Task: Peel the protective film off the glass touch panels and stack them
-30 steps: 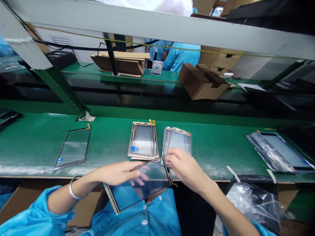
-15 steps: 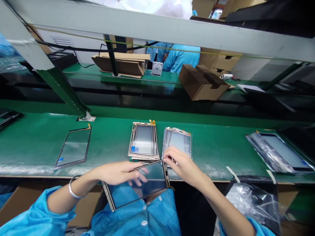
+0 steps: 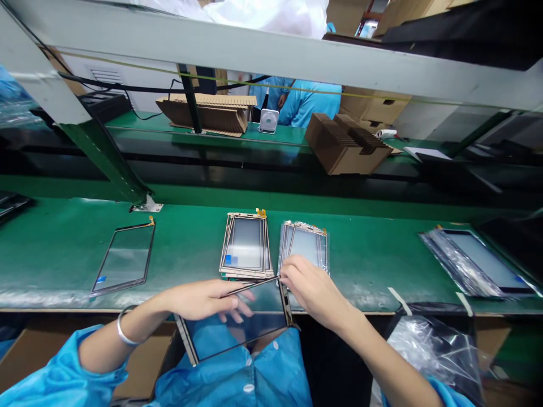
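**Two hands securing one glass touch panel [image 3: 263, 305] at 6 o'clock, clear of the stacks**

The right hand [image 3: 314, 291] is pinching the panel's upper right corner, with its fingertips [image 3: 285, 271] pressed together on the rim. The thumb is hidden, so I cannot confirm its contact. The left hand [image 3: 203, 299] is reaching over the upper edge with its fingers spread, and they are showing through the glass from beneath, so the edge appears to be sitting between thumb and fingers. A metal bangle [image 3: 123, 333] is circling the left wrist, and a blue smock sleeve [image 3: 51, 367] is covering the arm above it.

The panel is tilting above the person's lap, its upper right corner crossing the front edge of the green bench mat [image 3: 190, 249]. The blue smock front [image 3: 229, 362] is showing through its dark glass.

Taking the panel as centre, a stack of framed panels [image 3: 246, 246] is lying at 12 o'clock. A second stack [image 3: 303, 246] is lying at 1 o'clock, just beyond the right hand's fingers. A single panel [image 3: 125, 257] is resting at 10 o'clock, a film-wrapped stack [image 3: 470, 263] is lying at 3 o'clock, and a plastic bag [image 3: 432, 356] is hanging at 4 o'clock. Farther off at 1 o'clock, a slotted cardboard rack [image 3: 345, 144] is standing on the upper bench.
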`<state>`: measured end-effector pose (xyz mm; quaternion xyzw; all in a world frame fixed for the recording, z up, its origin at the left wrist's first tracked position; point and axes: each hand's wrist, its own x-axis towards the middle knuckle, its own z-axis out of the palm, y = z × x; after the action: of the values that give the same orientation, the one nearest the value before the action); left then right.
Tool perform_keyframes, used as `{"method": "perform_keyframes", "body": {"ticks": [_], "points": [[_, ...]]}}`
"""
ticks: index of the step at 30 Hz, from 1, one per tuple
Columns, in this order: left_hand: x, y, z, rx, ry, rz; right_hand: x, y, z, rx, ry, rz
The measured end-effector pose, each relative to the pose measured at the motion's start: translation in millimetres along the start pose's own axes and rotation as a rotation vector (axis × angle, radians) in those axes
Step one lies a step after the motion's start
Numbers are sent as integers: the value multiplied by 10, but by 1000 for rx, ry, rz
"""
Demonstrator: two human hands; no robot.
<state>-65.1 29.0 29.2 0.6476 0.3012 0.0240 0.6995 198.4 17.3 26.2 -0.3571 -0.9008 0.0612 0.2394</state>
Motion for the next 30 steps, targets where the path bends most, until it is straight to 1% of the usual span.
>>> {"method": "perform_keyframes", "body": {"ticks": [2, 3, 4, 6, 8, 9, 10, 11, 12, 13, 14, 15, 16, 17, 19, 21, 23, 25, 30], "points": [[29, -65, -68, -114, 18, -12, -55, -60, 10, -50, 104, -37], [40, -107, -116, -171, 34, -8, -103, -97, -5, -2, 162, -23], [48, -153, -171, -222, 52, -2, -164, -131, -37, 102, 215, 27], [47, -249, -288, -310, 76, 10, -319, -175, -154, 444, 298, 209], [28, -328, -385, -381, 81, 8, -484, -159, -310, 823, 384, 419], [15, -353, -417, -402, 86, 5, -552, -127, -384, 963, 445, 514], [4, -365, -433, -409, 96, 4, -603, -85, -442, 1050, 525, 590], [-5, -363, -433, -403, 107, 6, -631, -37, -476, 1072, 623, 644], [-9, -348, -418, -381, 112, 10, -634, 9, -481, 1031, 719, 679], [-9, -322, -387, -347, 108, 14, -611, 48, -455, 940, 781, 696], [-4, -286, -344, -306, 95, 16, -566, 76, -400, 822, 789, 692], [4, -246, -293, -263, 76, 13, -503, 92, -322, 697, 737, 661], [14, -203, -238, -220, 59, 7, -428, 97, -231, 578, 632, 610], [23, -163, -182, -177, 48, -1, -348, 92, -138, 476, 500, 545], [32, -96, -86, -93, 55, -18, -197, 68, 17, 333, 256, 385], [27, -51, -24, -5, 80, -18, -83, 42, 98, 235, 103, 247], [13, -24, 4, 77, 89, -5, -15, 27, 105, 175, 3, 165], [-1, -4, 9, 152, 77, 16, 18, 19, 72, 136, -53, 120], [-4, 45, 5, 355, 58, 66, 4, -9, -16, 53, -97, 73]]}}
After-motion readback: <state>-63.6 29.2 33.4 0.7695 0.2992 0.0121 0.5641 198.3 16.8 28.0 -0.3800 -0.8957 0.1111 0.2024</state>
